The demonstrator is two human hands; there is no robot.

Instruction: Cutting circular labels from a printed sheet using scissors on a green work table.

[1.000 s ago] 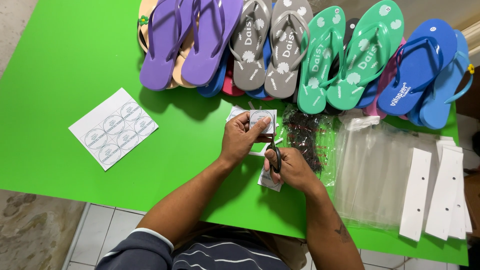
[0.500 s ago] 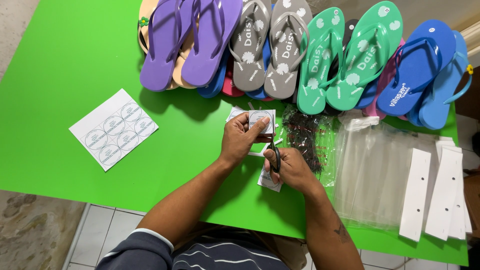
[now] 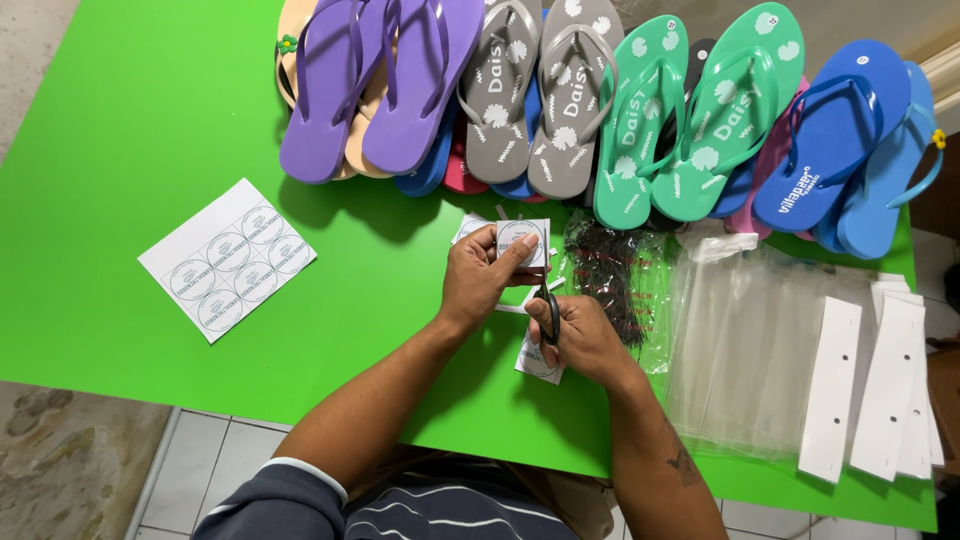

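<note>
Trimming a printed paper label (image 3: pixel 521 243) pinched in the left hand (image 3: pixel 480 275), the right hand (image 3: pixel 585 340) grips black scissors (image 3: pixel 549 312) just beneath it; an uncut label sheet (image 3: pixel 227 258) lies well left, flip-flops (image 3: pixel 560 90) beyond.

Bright green table (image 3: pixel 150 120), row of flip-flops (image 3: pixel 600 110), sticker sheet (image 3: pixel 227 259), clear bags (image 3: pixel 745 345), white card strips (image 3: pixel 880 390)

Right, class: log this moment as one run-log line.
left hand: holds round-label paper piece | right hand: works black scissors | sheet of round labels: flat on green table
</note>
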